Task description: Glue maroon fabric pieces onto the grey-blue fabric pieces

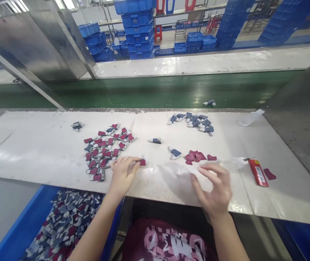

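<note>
A maroon-topped part (142, 162) is clamped in the fingers of the left hand (124, 171); the right hand (215, 186), fingers apart, is held on the near side of the maroon pieces (195, 156).

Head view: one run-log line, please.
left hand: pinching maroon-faced piece | right hand: spread, near loose maroon inserts | blue bin: similar pieces heaped

From close above the near edge of the table (46, 152), the head view faces forward and down, reaching past its far edge.
</note>
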Available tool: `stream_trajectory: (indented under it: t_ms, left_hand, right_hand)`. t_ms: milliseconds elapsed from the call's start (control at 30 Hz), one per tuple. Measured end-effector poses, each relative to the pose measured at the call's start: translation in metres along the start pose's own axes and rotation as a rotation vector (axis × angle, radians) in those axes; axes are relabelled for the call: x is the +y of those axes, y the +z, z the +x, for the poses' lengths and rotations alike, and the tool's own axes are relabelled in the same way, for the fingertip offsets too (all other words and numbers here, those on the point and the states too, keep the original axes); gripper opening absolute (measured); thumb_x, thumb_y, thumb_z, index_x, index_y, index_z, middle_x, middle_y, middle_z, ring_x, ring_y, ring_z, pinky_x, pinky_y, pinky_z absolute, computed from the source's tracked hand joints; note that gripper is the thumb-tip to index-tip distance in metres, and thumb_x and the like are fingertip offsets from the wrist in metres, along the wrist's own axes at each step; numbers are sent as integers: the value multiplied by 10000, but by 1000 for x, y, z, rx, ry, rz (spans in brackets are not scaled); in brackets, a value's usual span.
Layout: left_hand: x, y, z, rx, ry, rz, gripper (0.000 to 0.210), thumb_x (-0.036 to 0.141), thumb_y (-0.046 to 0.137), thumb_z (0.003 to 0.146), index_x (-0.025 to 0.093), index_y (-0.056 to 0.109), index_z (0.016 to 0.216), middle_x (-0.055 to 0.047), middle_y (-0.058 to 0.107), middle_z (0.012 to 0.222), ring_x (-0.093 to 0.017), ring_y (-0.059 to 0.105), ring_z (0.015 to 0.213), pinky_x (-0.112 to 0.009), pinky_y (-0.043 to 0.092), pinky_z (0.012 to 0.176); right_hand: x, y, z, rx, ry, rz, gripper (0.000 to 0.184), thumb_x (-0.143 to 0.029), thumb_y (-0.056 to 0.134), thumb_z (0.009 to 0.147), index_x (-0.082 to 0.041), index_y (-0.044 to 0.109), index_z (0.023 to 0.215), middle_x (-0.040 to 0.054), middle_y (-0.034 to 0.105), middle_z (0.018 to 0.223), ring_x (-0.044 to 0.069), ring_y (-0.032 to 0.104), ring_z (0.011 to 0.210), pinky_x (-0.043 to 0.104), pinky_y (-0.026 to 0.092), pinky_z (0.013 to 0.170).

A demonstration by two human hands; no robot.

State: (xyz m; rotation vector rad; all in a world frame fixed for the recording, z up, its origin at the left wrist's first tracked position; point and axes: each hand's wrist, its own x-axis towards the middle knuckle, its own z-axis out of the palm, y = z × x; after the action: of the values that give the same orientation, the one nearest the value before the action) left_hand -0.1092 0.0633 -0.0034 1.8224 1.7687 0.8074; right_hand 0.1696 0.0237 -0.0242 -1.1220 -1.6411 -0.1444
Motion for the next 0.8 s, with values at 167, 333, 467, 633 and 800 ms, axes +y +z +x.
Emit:
stream_trajectory:
  t_ms: [167,333,467,633,800]
  left_hand:
    - [-22,-31,36,351,118,557,246,203,496,944,245,737,973,-125,697,1178,-359,529,1122,-551,267,945]
    - [19,-22,101,414,322,564,220,235,515,949,226,706,1058,-140,642,1241,-346,532,1173,-533,269,993]
    - [76,24,173,137,445,452,217,247,501,961,214,677,1085,-103,674,1197,-288,565,1171,-476,311,1036]
    - [142,115,260,-179,460,460,258,261,561,948,164,648,1170,-124,693,1197,-281,585,1166,-406,415,992]
    - [182,188,308,-241,444,472,318,245,610,945,102,617,1229,-183,645,1260,-299,557,1230,-439,450,1020]
  right_hand:
    - [43,-32,-18,477,124,-451,316,-160,807,731,-226,729,1030,105,560,1014,312,606,1006,472,552,800]
    - [56,-39,-25,284,314,-478,114,-261,792,783,-231,794,893,159,504,1314,420,483,1266,529,563,834]
    - [61,-29,-21,110,315,-431,134,-350,738,844,-255,799,916,130,431,1455,448,355,1378,720,383,1027]
    - [75,-22,-23,-10,338,-353,291,-369,676,882,-243,739,1137,158,541,1304,396,412,1314,678,429,995]
    - [74,-27,-19,41,255,-321,431,-185,653,867,-257,635,1292,139,619,1234,307,611,1138,533,547,906]
